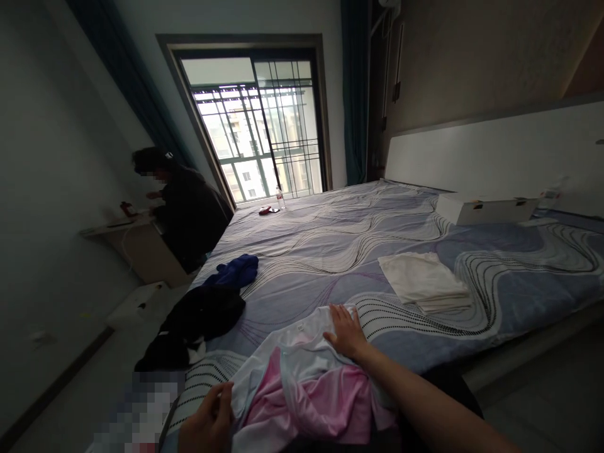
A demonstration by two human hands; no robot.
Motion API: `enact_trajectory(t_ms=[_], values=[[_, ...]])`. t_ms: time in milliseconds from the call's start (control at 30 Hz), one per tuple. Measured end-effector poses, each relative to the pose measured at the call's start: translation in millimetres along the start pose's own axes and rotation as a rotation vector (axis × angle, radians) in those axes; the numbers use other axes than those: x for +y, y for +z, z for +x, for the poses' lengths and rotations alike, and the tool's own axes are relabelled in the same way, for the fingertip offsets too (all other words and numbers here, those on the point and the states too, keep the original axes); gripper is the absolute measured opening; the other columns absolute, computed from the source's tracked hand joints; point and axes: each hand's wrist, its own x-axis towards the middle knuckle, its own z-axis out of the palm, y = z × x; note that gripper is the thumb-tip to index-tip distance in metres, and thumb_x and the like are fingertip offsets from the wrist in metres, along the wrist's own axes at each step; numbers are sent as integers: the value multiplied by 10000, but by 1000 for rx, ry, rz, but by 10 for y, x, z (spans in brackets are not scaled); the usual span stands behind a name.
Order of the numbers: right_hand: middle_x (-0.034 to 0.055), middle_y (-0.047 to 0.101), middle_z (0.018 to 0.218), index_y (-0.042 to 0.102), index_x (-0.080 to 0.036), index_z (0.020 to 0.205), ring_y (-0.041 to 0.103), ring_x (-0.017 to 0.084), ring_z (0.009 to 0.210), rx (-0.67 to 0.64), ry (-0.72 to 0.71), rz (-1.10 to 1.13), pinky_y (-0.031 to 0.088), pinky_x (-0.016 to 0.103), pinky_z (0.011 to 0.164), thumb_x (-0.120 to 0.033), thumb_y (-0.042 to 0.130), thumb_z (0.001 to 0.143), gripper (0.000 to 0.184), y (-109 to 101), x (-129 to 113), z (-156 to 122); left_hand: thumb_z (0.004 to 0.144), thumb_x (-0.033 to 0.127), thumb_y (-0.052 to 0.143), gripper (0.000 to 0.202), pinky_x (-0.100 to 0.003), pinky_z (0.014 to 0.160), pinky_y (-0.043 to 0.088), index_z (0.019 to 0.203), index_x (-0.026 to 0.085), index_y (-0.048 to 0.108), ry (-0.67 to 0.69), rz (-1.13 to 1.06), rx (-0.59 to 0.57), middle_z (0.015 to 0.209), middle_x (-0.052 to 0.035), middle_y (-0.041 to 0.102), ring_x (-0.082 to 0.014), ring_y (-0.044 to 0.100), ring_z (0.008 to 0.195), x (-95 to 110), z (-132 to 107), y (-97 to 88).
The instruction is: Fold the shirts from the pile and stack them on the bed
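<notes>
A white and pink shirt [302, 377] with pale blue trim lies spread and rumpled on the near edge of the bed. My right hand [346, 330] rests flat on its upper right part, fingers stretched out. At the shirt's left edge, my left hand [210, 415] has its fingers curled together, pinching the fabric. Part of the left hand and the shirt's lower end run out of the picture. To the right, a folded cream cloth [422, 280] lies on the bed.
Black clothing [198, 321] and a blue garment [236, 270] lie along the bed's left side. A white box [486, 209] stands near the headboard [472, 151]. A bottle [280, 197] and a red item [265, 211] sit at the far edge. Another person [189, 201] is at a desk [136, 236].
</notes>
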Motion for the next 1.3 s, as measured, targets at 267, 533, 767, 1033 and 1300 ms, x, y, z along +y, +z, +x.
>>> enact_trajectory(t_ms=[267,533,767,1033,1300], values=[[152,725,990,714,-146,899,613,285,1069,-114,-53,-171,322,439,1048,-327,634,837,208,-190,234,57,898,434,482,424,-385,852,481,1152,141,653,210,463,-281,1046,-162,721,-296,670,1006,849,629,488],[-32,585,653,522,-212,650,585,159,739,-275,-401,161,434,345,948,-231,599,755,131,-716,950,-421,850,592,507,421,-271,744,514,764,240,721,403,-86,-683,816,-6,738,-209,642,806,455,329,-33],[-1,643,723,572,-207,806,581,165,695,88,-86,108,375,254,650,-402,542,920,228,-1205,834,403,929,547,345,477,-292,801,500,866,240,704,390,17,-158,834,-32,719,-201,659,810,743,1134,-38],[99,760,947,672,-224,1006,716,237,898,-91,198,-281,432,285,731,-380,506,993,228,-452,912,652,1003,330,293,372,-325,715,496,1044,225,648,311,538,-246,1033,-100,764,-257,729,901,824,1445,832],[76,755,1040,636,-257,1107,712,238,958,-99,219,-358,450,298,763,-420,365,1042,322,-236,1248,1211,1002,359,282,398,-377,773,511,1137,254,641,375,616,-281,1131,-101,745,-280,716,959,912,2296,1132]])
